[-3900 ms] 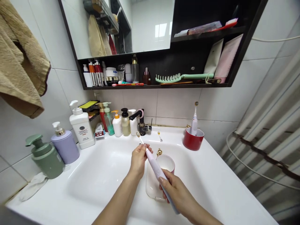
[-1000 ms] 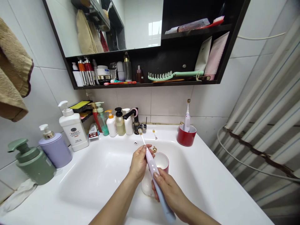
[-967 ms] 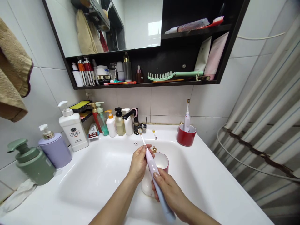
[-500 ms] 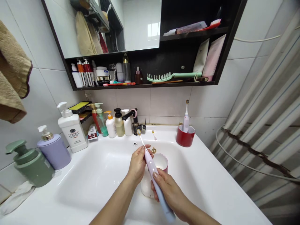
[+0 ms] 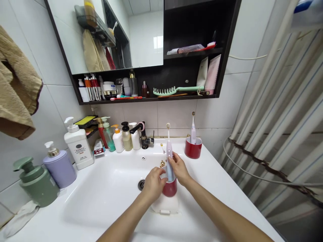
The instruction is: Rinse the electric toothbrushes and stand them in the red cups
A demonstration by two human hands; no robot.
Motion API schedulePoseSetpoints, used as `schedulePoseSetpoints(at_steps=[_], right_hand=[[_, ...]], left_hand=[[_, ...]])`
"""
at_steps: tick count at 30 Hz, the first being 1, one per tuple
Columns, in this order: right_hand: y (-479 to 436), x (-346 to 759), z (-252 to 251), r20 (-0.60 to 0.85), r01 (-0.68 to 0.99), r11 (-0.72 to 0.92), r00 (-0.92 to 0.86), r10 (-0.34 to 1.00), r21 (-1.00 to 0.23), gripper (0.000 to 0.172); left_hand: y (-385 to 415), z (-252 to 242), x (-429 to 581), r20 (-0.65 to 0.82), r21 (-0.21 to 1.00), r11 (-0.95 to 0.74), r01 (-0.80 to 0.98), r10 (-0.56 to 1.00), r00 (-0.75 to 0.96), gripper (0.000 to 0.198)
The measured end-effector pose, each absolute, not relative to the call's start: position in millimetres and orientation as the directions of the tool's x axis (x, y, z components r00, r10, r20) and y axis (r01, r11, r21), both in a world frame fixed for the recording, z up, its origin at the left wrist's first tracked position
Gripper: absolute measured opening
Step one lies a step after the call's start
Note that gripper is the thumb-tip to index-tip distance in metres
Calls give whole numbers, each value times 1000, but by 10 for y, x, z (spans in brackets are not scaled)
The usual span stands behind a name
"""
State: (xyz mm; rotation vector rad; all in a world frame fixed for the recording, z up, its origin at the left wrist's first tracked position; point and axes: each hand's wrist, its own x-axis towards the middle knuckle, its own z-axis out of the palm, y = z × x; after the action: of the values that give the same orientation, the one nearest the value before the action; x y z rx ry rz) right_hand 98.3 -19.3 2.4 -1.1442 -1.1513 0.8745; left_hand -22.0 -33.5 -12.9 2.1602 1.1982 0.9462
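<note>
My right hand point(image 5: 179, 168) is closed around the middle of a pink-and-blue electric toothbrush point(image 5: 169, 149), held upright with its bristles at the top. The brush's blue lower end is inside a red cup point(image 5: 170, 190) with a gold-coloured knob on its far side. At the cup's left rim, the thumb and fingers of my left hand point(image 5: 154, 184) are closed on its edge. Beneath the cup sits a translucent white box point(image 5: 165, 203) with a small clasp, in the sink point(image 5: 106, 195).
Another red cup point(image 5: 193, 150) holds a second electric toothbrush point(image 5: 193, 132) on the right ledge. A small brush head point(image 5: 163, 148) lies by the black faucet point(image 5: 144, 136). Several pump bottles line the left and back edges. A dark cabinet point(image 5: 148, 101) hangs above.
The toothbrush has gone from slanting in both hands to upright, with its lower end in the cup. My left hand has left the brush for the cup's rim. The view has shifted slightly.
</note>
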Motion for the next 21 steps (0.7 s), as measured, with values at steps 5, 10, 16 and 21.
schedulePoseSetpoints(at_steps=[5,10,16,21], right_hand=[[-190,1006,-228,213,183,172,239,947,-968,25],[-175,1081,-352,217,322,124,270,938,-939,23],[101,1285,-111,243,409,100,315,917,-907,26],[363,1444,190,298,458,66,456,839,-887,40]], left_hand=[[-330,-260,-182,267,358,-644,676,765,587,20],[-271,-333,-78,219,233,-674,701,739,637,16],[-48,-39,161,252,168,-677,716,732,633,19],[323,283,484,318,103,-658,746,732,602,21]])
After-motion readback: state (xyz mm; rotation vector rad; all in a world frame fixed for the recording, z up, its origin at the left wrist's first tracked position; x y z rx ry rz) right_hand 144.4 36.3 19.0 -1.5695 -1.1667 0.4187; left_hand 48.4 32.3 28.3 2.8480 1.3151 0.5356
